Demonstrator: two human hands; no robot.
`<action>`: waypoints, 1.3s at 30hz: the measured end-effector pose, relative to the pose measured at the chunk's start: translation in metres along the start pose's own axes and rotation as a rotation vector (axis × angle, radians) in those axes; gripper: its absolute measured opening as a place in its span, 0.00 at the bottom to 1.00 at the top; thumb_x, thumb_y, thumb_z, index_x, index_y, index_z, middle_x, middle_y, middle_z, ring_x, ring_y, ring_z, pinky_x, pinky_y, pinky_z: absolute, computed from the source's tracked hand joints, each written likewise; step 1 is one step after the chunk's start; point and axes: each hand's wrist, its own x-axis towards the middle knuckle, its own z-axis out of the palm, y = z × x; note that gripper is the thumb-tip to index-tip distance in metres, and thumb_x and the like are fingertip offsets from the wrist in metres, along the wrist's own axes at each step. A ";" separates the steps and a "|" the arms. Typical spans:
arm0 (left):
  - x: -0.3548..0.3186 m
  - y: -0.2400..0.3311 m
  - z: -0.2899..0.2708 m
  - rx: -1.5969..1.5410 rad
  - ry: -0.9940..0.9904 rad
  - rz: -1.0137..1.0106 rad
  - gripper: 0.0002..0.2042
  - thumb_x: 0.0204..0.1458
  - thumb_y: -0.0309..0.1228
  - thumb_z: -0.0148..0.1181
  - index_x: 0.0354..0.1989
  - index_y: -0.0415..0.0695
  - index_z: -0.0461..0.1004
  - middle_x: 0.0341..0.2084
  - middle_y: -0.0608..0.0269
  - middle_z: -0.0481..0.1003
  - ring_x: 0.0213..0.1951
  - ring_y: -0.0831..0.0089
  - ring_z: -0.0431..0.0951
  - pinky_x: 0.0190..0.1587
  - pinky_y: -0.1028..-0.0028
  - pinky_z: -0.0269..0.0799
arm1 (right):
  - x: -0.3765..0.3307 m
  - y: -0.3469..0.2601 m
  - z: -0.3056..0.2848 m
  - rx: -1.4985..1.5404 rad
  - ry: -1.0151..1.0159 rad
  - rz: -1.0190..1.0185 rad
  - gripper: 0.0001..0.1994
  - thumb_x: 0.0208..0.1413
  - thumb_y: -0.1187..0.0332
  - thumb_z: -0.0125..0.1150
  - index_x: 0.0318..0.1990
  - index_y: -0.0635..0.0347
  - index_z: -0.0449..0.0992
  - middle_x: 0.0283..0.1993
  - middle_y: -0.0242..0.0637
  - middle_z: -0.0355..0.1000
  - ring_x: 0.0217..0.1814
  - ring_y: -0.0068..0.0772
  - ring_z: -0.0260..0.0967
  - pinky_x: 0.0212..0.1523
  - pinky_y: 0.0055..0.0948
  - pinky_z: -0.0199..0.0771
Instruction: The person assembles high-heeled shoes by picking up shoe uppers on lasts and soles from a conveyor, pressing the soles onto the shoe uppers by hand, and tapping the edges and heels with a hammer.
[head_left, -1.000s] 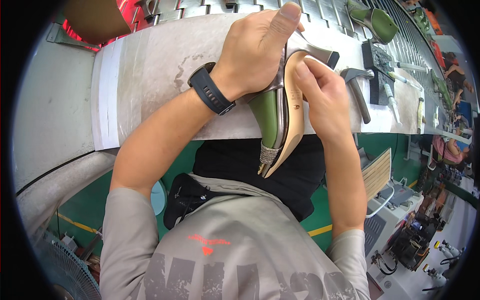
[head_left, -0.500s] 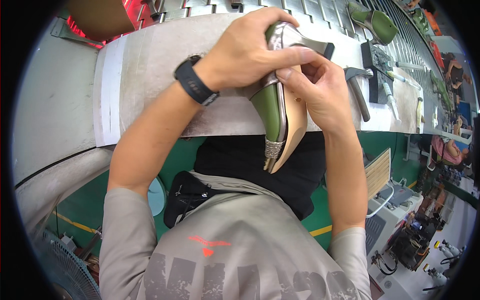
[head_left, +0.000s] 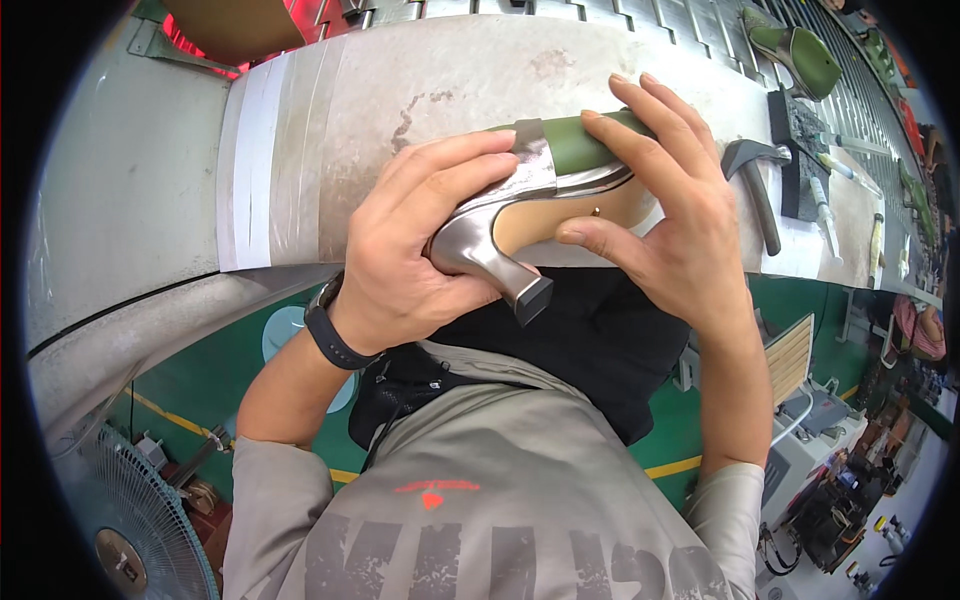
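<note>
A metallic pewter high-heeled shoe (head_left: 512, 188) lies on its side across my hands, over the bench's near edge. Inside it shows a green shoe last (head_left: 577, 146), and its tan sole faces me. The dark-tipped heel points down toward my lap. My left hand (head_left: 395, 245) is closed round the heel end, fingers over the top and thumb below. At the toe end, my right hand (head_left: 690, 220) spans the shoe, with fingertips on the green last and thumb against the sole. This hand hides the toe.
A hammer (head_left: 762, 195) lies on the worn bench top (head_left: 340, 170) to the right. Beside it are a dark block (head_left: 795, 165) and several slim brushes or tubes. Another green last with a shoe (head_left: 800, 55) rests on the slatted conveyor behind. A fan (head_left: 145, 525) stands at lower left.
The shoe has turned from toe-down to lying sideways, toe to the right. My left hand has come down to the heel end, and my right hand has spread over the toe end.
</note>
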 end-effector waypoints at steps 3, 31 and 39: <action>-0.002 0.003 -0.001 -0.016 -0.027 -0.036 0.35 0.41 0.37 0.84 0.58 0.37 0.78 0.62 0.45 0.76 0.61 0.52 0.78 0.62 0.58 0.73 | -0.001 0.000 0.007 0.025 0.012 -0.005 0.36 0.38 0.55 0.83 0.58 0.58 0.82 0.69 0.46 0.71 0.76 0.57 0.60 0.69 0.51 0.67; 0.033 0.011 0.033 -0.117 -0.120 -0.440 0.16 0.46 0.24 0.70 0.41 0.43 0.70 0.69 0.42 0.66 0.65 0.66 0.70 0.66 0.67 0.64 | 0.000 0.023 -0.003 -0.044 0.047 -0.212 0.24 0.43 0.66 0.80 0.51 0.53 0.80 0.64 0.47 0.72 0.70 0.61 0.63 0.70 0.66 0.57; 0.043 0.007 0.026 -0.145 -0.166 -0.451 0.16 0.46 0.26 0.72 0.40 0.44 0.69 0.70 0.42 0.65 0.66 0.65 0.69 0.66 0.67 0.63 | 0.005 0.025 -0.011 0.189 -0.091 -0.049 0.25 0.42 0.69 0.79 0.51 0.56 0.79 0.63 0.47 0.71 0.71 0.60 0.62 0.69 0.61 0.59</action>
